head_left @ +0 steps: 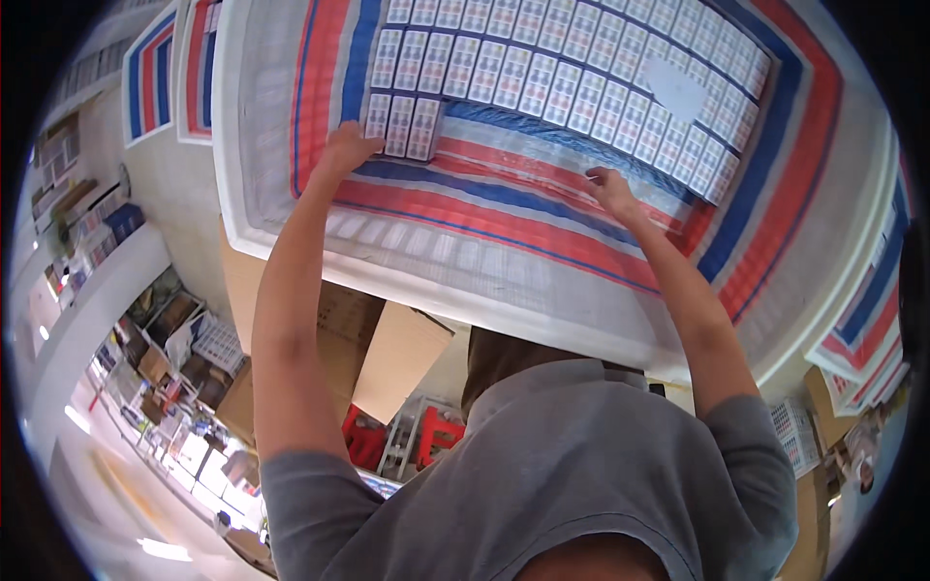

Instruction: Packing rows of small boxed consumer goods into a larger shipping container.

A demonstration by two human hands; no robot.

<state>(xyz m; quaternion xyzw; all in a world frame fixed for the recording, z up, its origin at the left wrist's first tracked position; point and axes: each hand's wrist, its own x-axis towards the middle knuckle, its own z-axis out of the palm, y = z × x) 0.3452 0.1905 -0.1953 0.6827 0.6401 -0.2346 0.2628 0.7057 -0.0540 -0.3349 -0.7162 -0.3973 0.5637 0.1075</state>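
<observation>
A large white plastic tray (pixel 230 145), lined with red, blue and white striped sheeting (pixel 484 229), holds rows of small white rectangular packs printed with coloured dots (pixel 513 77). The left hand (pixel 351 150) rests its thumb against the short front row's left end; its grip cannot be told. The right hand (pixel 612 191), fingers curled, hovers over the sheeting, its hold unclear. Beyond it, a blank pale paper square (pixel 676 89) covers some packs.

White tray (pixel 228 145) with a striped sheet (pixel 465 223) bearing rows of small packs (pixel 511 77)
</observation>
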